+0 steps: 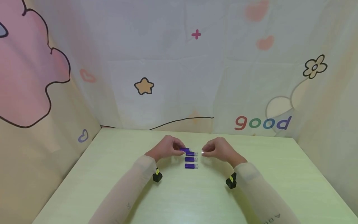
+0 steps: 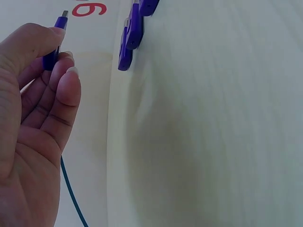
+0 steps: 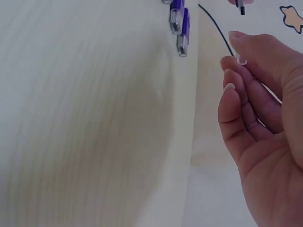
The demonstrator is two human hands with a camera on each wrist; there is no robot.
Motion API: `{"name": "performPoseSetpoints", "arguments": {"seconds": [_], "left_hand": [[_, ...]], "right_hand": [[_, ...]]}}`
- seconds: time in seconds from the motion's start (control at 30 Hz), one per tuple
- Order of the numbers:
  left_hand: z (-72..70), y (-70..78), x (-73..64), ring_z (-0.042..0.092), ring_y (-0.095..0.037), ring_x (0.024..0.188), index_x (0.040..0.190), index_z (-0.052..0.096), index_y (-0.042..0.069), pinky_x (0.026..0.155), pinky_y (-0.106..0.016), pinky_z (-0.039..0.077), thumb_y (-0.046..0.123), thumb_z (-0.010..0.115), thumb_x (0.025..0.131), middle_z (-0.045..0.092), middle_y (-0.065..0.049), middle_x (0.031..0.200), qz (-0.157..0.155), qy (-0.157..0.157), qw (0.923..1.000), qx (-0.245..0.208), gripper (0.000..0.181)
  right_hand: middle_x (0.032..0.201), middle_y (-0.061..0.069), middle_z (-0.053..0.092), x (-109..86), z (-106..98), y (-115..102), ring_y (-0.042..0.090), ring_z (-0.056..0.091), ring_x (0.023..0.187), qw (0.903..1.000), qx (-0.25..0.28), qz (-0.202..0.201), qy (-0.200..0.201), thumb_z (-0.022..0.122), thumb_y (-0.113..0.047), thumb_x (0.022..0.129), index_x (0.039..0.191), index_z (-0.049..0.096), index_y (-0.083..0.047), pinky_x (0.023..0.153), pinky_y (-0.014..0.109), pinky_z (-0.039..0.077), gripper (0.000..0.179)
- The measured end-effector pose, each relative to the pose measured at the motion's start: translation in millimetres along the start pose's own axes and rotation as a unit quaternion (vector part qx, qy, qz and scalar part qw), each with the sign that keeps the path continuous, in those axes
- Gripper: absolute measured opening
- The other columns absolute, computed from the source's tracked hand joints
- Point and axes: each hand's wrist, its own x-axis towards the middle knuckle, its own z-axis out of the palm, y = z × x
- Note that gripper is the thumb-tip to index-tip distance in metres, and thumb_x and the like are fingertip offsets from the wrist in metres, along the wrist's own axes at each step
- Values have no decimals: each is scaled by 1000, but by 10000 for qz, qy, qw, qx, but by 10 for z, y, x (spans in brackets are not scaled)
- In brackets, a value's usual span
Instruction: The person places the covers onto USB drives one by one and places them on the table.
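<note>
In the left wrist view my left hand (image 2: 40, 104) pinches a purple USB flash drive (image 2: 51, 57) between thumb and fingers. Its bare metal plug points away from the fingertips. My right hand (image 1: 219, 149) faces it from the other side, its thumb and forefinger pinching a small clear cap (image 3: 241, 60), mostly covered by the fingers. A short gap parts the two hands. Just nearer to me, purple flash drives with clear caps lie in a column: a far one (image 1: 191, 153), a middle one (image 1: 191, 159) and a near one (image 1: 191, 166), all with capped ends toward the right.
The pale table (image 1: 195, 199) reaches back to a printed cloth (image 1: 179, 93) that hangs behind and at both sides. Small black devices, a left one (image 1: 157, 176) and a right one (image 1: 231, 181), are worn at the wrists. Long pale sleeves cover both forearms.
</note>
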Motion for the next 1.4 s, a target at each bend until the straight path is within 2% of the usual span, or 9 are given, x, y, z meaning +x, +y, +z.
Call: {"name": "performPoseSetpoints", "arguments": {"seconds": [0.17, 0.43, 0.6, 0.9, 1.07, 1.4], "left_hand": [[23, 83, -82, 67, -13, 76, 100, 81, 12, 71, -27, 58, 14, 83, 86, 77, 1, 91, 45, -36, 10000, -23, 15], [74, 104, -179, 64, -15, 76, 100, 80, 12, 69, -26, 57, 14, 83, 85, 77, 0, 92, 142, -56, 9999, -61, 15], [89, 157, -243, 65, -15, 76, 101, 79, 12, 68, -26, 57, 15, 83, 86, 76, -1, 93, 233, -56, 9996, -160, 16], [98, 241, -295, 66, -14, 77, 100, 80, 12, 71, -26, 58, 15, 82, 86, 76, 0, 93, 488, -71, 9986, -206, 15], [113, 270, -317, 66, -12, 77, 100, 80, 13, 73, -27, 59, 15, 82, 87, 76, 3, 93, 537, -100, 9982, -240, 14], [124, 290, -341, 66, -12, 77, 100, 80, 13, 76, -36, 60, 14, 82, 87, 76, 3, 93, 657, -74, 9974, -287, 13]], "right_hand": [[96, -5, 78, -73, 2, -72, 12, 70, 86, 9995, 276, -120, 17, 84, -29, 86, 103, 82, -16, 82, 33, 61, 22], [94, -5, 79, -165, 44, -69, 15, 69, 82, 9978, 549, -369, 110, 85, -34, 84, 100, 83, -17, 78, 31, 59, 24], [92, -3, 79, -203, 63, -96, 16, 69, 81, 9957, 775, -508, 71, 86, -33, 84, 98, 83, -17, 76, 28, 59, 21], [96, 2, 80, -269, 113, -195, 19, 71, 83, 9892, 1202, -840, 1, 85, -29, 85, 102, 82, -10, 75, 28, 60, 25], [95, 1, 80, -293, 133, -224, 16, 71, 81, 9879, 1272, -884, 30, 85, -28, 85, 101, 83, -14, 74, 28, 61, 21], [93, 2, 80, -293, 164, -232, 18, 68, 78, 9877, 1268, -916, -11, 86, -26, 84, 98, 83, -15, 70, 27, 59, 18]]}}
